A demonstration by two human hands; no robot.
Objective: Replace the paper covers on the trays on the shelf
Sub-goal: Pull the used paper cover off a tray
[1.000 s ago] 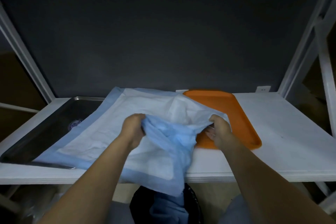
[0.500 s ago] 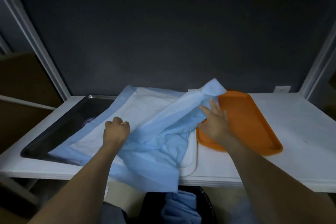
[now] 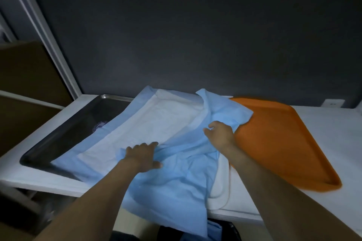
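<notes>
Down in front of you, seen from your head camera, a white shelf [image 3: 323, 143] runs across the frame against a dark grey back wall [image 3: 186, 35]. On it, from left to right, sit a dark metal tray [image 3: 64, 133], a white tray [image 3: 223, 186] mostly hidden under paper, and an orange tray [image 3: 284, 143] that lies bare and angled toward the right.

A large paper cover [image 3: 156, 123], pale blue at the edges with a white padded centre, lies spread over the right part of the metal tray and over the middle of the shelf. Its right side is folded back and crumpled, and its front portion hangs over the shelf's front edge.

Your left hand [image 3: 142, 155] lies palm down on the paper near the front, fingers together and thumb out, pressing a bunched fold; its grip is flat rather than closed. Your right hand [image 3: 220, 135] is curled around a gathered fold of the blue paper just beside the left edge of the orange tray, so that grip holds the paper cover.

Below the shelf edge, a dark bin [image 3: 225, 233] shows with more blue paper inside.
</notes>
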